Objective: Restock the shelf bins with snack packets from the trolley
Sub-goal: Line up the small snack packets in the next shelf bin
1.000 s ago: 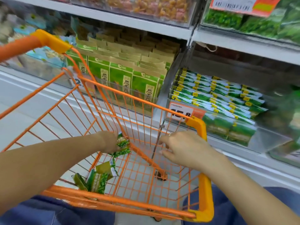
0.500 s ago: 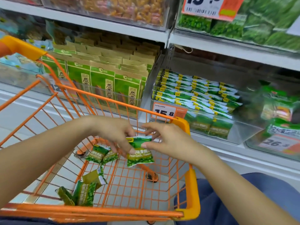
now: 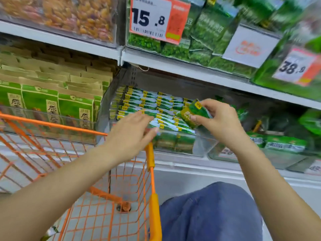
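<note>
The right hand (image 3: 219, 119) pinched a green packet (image 3: 194, 114) in its fingers just above the bin (image 3: 203, 145), tilted; the left hand (image 3: 132, 136), fingers straight, hovered nearer the rows (image 3: 149, 105).

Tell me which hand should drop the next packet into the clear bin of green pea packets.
Right. The right hand already pinches a green pea packet directly above the clear bin. The left hand is open and holds nothing, its fingers resting near the bin's front rows.
</note>
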